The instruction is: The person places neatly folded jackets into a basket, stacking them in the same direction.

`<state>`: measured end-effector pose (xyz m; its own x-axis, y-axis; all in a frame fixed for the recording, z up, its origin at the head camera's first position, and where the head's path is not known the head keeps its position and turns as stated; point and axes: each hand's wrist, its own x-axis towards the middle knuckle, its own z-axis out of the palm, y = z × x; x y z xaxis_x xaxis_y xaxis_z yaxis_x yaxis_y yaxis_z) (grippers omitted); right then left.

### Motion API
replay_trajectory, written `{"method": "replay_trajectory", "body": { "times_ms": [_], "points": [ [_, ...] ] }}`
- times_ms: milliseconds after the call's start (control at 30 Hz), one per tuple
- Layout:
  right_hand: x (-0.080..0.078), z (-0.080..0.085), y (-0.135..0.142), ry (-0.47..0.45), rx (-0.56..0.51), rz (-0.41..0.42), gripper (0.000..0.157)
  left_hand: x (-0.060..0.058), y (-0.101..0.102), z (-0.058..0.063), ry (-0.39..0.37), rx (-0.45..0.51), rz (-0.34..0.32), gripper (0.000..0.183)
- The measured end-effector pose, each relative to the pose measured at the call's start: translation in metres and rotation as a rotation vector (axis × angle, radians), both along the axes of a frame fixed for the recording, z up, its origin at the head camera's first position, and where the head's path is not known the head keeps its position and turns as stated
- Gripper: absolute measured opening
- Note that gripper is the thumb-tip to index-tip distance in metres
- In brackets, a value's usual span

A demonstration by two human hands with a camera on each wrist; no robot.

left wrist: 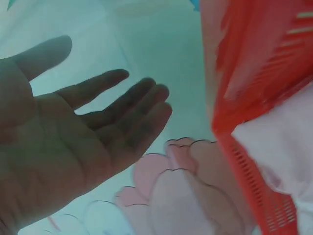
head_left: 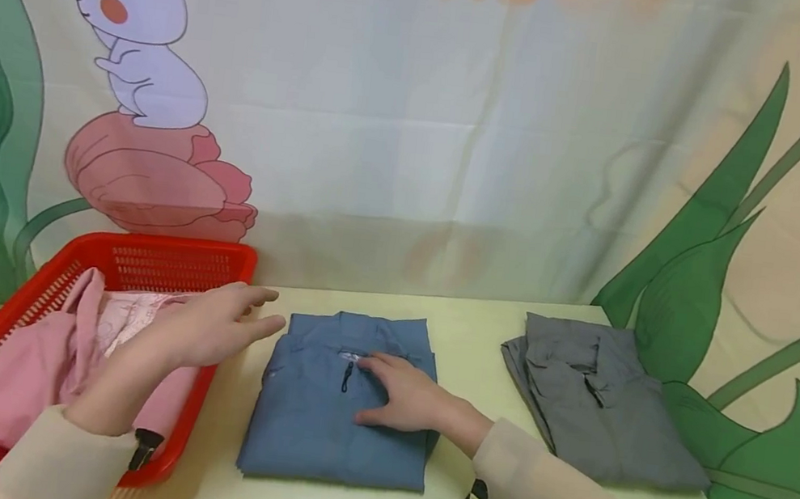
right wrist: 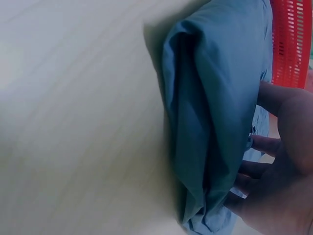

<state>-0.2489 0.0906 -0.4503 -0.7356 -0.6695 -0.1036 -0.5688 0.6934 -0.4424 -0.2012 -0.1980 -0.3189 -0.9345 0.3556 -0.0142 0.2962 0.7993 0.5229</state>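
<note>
A folded blue garment (head_left: 328, 445) with a short black zip pull lies flat in the middle of the table. My right hand (head_left: 402, 396) rests on its top near the zip, fingers spread; the right wrist view shows the fingertips touching the layered blue cloth (right wrist: 220, 98). Over the right rim of the red basket (head_left: 195, 415) hovers my left hand (head_left: 216, 328), fingers loosely extended and holding nothing. Pink clothing (head_left: 29, 365) fills the basket under that arm. In the left wrist view the left palm (left wrist: 54, 147) faces the camera, apart from the basket wall (left wrist: 239, 161).
A folded grey garment (head_left: 615, 435) with a dark zip pull lies at the table's right edge. Behind the pale table (head_left: 479, 331) hangs a printed curtain (head_left: 397, 135) with a rabbit and leaves.
</note>
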Motion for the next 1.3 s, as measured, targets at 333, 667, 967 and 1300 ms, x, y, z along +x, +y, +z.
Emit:
{"method": "replay_trajectory", "body": {
  "times_ms": [333, 667, 967, 1300],
  "points": [
    [-0.001, -0.003, 0.018, -0.03, -0.065, -0.013, 0.075, 0.013, 0.027, -0.003, -0.035, 0.023, -0.005, 0.061],
    [-0.002, -0.004, 0.034, -0.045, -0.121, -0.034, 0.075, 0.019, 0.058, -0.038, -0.067, -0.031, 0.036, 0.061],
    [0.0, -0.006, 0.045, 0.015, -0.155, -0.035, 0.078, 0.014, 0.072, -0.086, -0.074, -0.026, 0.07, 0.066],
    [0.01, -0.006, 0.056, 0.023, -0.096, -0.115, 0.074, 0.011, 0.076, -0.113, -0.05, -0.115, 0.13, 0.066]
  ]
}}
